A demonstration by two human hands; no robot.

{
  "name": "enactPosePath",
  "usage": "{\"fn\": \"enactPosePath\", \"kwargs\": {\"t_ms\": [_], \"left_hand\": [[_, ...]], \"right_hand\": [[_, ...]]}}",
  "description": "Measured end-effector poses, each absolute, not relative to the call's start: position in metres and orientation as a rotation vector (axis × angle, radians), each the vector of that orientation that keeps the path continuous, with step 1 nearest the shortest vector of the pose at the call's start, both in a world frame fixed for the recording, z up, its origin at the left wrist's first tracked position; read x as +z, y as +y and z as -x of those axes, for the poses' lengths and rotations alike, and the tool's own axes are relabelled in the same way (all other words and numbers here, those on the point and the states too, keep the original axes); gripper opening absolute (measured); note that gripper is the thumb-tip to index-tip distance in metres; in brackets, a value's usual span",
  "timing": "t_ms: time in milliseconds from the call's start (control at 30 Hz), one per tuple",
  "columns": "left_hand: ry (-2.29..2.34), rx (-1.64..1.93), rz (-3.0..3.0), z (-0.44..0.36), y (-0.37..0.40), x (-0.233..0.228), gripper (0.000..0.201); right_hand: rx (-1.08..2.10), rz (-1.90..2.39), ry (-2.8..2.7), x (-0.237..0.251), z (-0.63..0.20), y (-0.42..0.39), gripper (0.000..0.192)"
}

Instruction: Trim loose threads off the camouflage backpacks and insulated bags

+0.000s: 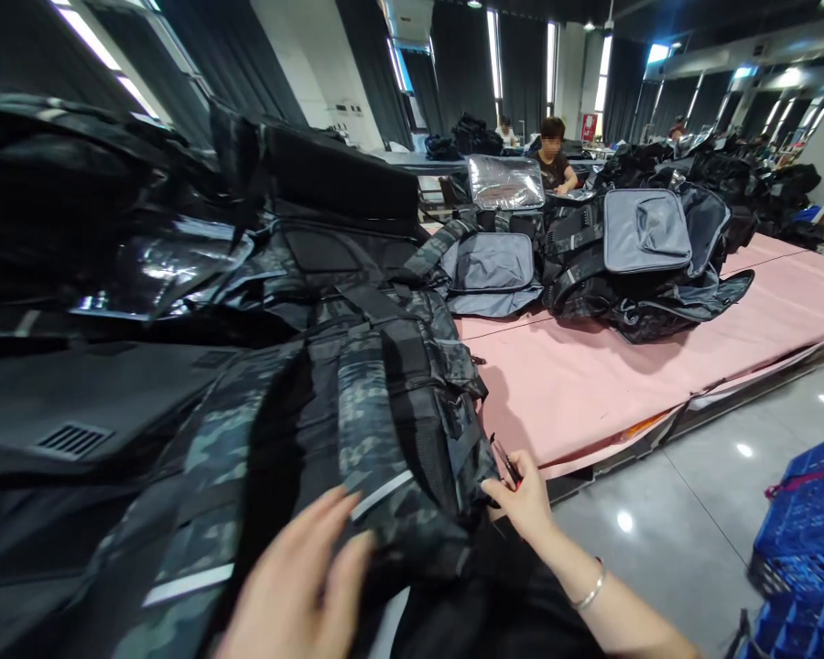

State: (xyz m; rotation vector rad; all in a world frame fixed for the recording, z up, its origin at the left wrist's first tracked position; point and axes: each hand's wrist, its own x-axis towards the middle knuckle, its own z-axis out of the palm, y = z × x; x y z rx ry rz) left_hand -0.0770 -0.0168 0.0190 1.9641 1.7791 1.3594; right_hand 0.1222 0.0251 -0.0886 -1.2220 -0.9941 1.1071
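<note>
At 9 o'clock, a stack of black bags [75,275] fills the left of the view, one wrapped in glossy plastic. Below centre lies a camouflage backpack [357,430] in dark grey-blue, with reflective strips, resting on that stack and reaching the edge of a pink-covered table [590,375]. At 6 o'clock the left hand [295,586] lies flat on the backpack's lower face, fingers spread slightly apart and blurred, gripping nothing. Just right of it, the right hand [525,503], a bracelet [590,590] on its wrist, pinches a small dark tool with a red part [506,462] between thumb and fingertips, touching the backpack's right edge; what kind of tool it is cannot be told. At 1 o'clock, more backpacks with grey panels [632,247] are heaped on the table. Beyond them at 12 o'clock sits another person [555,160]. At 4 o'clock stand blue plastic crates [810,540] on the polished floor.
</note>
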Motion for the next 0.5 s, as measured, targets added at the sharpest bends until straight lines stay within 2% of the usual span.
{"fn": "enactPosePath", "kwargs": {"t_ms": [167, 267, 367, 500], "left_hand": [[1.817, 0.678, -2.569, -0.002, 0.037, -0.002, 0.045], [1.820, 0.552, -2.512, -0.015, 0.052, -0.011, 0.035], [1.799, 0.887, -2.100, -0.002, 0.051, -0.009, 0.029], [1.611, 1.528, -1.017, 0.037, 0.041, 0.013, 0.021]], "right_hand": [[1.103, 1.193, -0.932, -0.106, -0.112, 0.028, 0.027], [1.112, 1.204, -0.935, -0.114, -0.118, 0.019, 0.025], [1.126, 1.207, -0.932, -0.118, -0.122, 0.013, 0.025], [1.143, 1.204, -0.929, -0.119, -0.124, 0.013, 0.028]]}}
